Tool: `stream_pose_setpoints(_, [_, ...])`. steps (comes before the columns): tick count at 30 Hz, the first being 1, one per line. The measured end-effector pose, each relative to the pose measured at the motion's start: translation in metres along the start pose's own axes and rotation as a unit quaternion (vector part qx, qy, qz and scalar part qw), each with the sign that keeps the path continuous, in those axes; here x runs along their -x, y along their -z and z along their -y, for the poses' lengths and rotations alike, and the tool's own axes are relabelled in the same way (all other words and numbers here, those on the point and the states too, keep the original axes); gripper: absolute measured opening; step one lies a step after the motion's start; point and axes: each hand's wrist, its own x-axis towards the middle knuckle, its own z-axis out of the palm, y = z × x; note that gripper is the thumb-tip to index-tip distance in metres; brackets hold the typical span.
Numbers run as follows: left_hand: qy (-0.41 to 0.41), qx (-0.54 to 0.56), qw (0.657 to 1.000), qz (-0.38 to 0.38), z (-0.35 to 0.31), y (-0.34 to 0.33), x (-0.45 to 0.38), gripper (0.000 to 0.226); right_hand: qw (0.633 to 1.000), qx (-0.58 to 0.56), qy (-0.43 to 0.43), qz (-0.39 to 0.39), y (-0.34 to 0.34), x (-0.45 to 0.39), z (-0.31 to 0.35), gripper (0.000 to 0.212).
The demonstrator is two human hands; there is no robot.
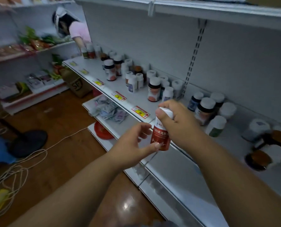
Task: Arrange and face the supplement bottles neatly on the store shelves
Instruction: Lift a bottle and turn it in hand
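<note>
— Above the shelf (113, 84) edge, what was held?

— One red bottle (160, 136) with a white cap. It was upright, in the air, just in front of the shelf edge and not standing on it.

— Which hand had it?

— Both. The right hand (177, 122) came from above and its fingers were curled around the cap and the upper part. The left hand (135, 143) pinched the lower part; its thumb lay on the red label near the bottom, and the other fingers were behind the bottle.

— And the other bottles?

— They stood on the same shelf, toward the back wall, in loose groups. One group (207, 108) with dark and white bottles was just to the right of the hands. More bottles (136, 76) stood farther left along the shelf. At the far right some brown bottles (265, 151) looked blurred, and I could not tell if they stood or lay.

— Anything else there?

— Yellow and red price tags (140, 111) sat along the shelf edge. A person in a pink top (79, 32) stood at the far end. On the wooden floor (63, 122) lay a pale cord (38, 154).
</note>
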Motion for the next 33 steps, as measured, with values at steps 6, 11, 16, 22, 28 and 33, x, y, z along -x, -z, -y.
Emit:
stream_pose_setpoints(6, [0.005, -0.054, 0.999, 0.0, 0.057, 0.036, -0.088, 0.068, 0.999, -0.003, -0.03, 0.033, -0.047, -0.104, -0.018, 0.028])
stream_pose_setpoints(11, [0.015, -0.111, 0.994, 0.001, 0.1, 0.097, -0.153, 0.077, 0.996, 0.05, -0.037, 0.06, -0.084, -0.187, -0.01, 0.036])
stream_pose_setpoints(16, [-0.015, -0.154, 0.988, -0.009, 0.159, 0.142, -0.221, 0.074, 0.995, 0.092, -0.023, 0.017, -0.134, -0.251, -0.006, 0.044])
stream_pose_setpoints(22, [-0.164, -0.202, 0.964, 0.045, 0.205, 0.183, -0.324, 0.071, 0.978, 0.172, -0.115, -0.01, -0.2, -0.306, -0.003, 0.054])
stream_pose_setpoints(28, [-0.288, -0.251, 0.918, 0.107, 0.243, 0.187, -0.378, 0.044, 0.944, 0.237, -0.23, -0.016, -0.237, -0.335, 0.008, 0.058])
stream_pose_setpoints(33, [-0.328, -0.232, 0.907, 0.127, 0.264, 0.185, -0.392, 0.039, 0.925, 0.256, -0.278, -0.025, -0.252, -0.341, 0.015, 0.064])
